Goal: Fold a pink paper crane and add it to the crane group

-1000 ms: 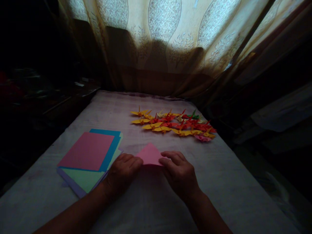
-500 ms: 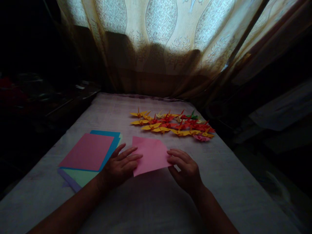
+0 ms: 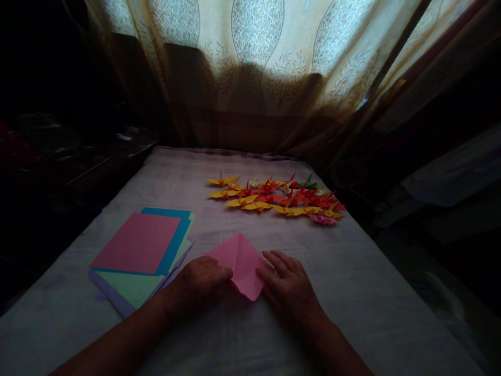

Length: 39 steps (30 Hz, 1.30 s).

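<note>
A pink sheet of origami paper point(image 3: 245, 263) is held between both hands, turned so one corner points away from me. A crease runs down from its far corner, and the near edge bends up slightly. My left hand point(image 3: 201, 279) grips the paper's left side, thumb on top. On the right side, my right hand point(image 3: 285, 279) has its fingers on the paper's edge, with the thumb partly hidden. Left of my left hand lies a stack of coloured paper, with a pink sheet point(image 3: 136, 243) over blue point(image 3: 174, 245), pale green point(image 3: 133, 287) and purple sheets point(image 3: 111, 295).
Several folded paper cranes point(image 3: 270, 198) in yellow, red, white, green and pink stand in rows towards the back right. A pale checked cloth point(image 3: 176, 172) covers the table. Behind it hangs a patterned curtain point(image 3: 258, 78) with light coming through.
The pink paper has turned from edge-on to corner-away and come nearer to me. My left hand has gone from loosely spread fingers to a grip on its side.
</note>
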Each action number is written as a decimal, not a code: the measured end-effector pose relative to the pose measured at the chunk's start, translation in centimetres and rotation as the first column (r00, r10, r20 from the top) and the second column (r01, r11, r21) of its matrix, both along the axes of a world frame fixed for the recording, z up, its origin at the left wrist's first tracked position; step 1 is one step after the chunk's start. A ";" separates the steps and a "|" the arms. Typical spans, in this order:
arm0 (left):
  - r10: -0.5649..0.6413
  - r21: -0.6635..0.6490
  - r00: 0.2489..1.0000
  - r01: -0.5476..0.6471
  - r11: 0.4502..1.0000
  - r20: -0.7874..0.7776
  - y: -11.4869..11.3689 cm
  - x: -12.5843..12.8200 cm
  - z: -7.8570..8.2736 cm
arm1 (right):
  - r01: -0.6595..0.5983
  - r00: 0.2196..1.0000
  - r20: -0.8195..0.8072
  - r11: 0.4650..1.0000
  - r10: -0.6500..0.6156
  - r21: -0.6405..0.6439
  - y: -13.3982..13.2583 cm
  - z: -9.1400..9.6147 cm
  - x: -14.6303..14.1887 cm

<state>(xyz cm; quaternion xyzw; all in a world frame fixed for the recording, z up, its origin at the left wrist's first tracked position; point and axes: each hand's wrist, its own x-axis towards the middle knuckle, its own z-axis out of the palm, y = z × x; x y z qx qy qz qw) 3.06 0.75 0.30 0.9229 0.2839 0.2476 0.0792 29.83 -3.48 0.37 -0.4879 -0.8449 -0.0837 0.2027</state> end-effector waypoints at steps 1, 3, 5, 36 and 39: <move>-0.001 -0.057 1.000 0.002 0.998 0.005 0.1 -0.1 0.1 | 0.013 1.000 -0.014 1.000 -0.013 -0.023 0.0 -0.1 0.1; 0.019 -0.169 1.000 -0.019 0.985 0.003 0.4 -0.4 0.1 | 0.030 0.997 -0.068 0.994 -0.038 -0.106 0.1 -0.2 0.3; 0.087 -0.266 0.996 -0.085 0.960 -0.007 0.6 -0.6 0.2 | 0.030 0.987 -0.146 0.972 -0.066 -0.234 0.4 0.2 0.4; 0.020 -0.141 0.945 -0.069 0.988 -0.325 -1.1 2.5 -1.3 | 0.288 0.903 -0.222 0.900 -0.369 -0.326 1.1 -0.1 -1.5; 0.016 -0.166 0.950 -0.071 0.984 -0.311 -1.2 2.5 -1.3 | 0.253 0.916 -0.216 0.905 -0.337 -0.341 1.1 -0.2 -1.3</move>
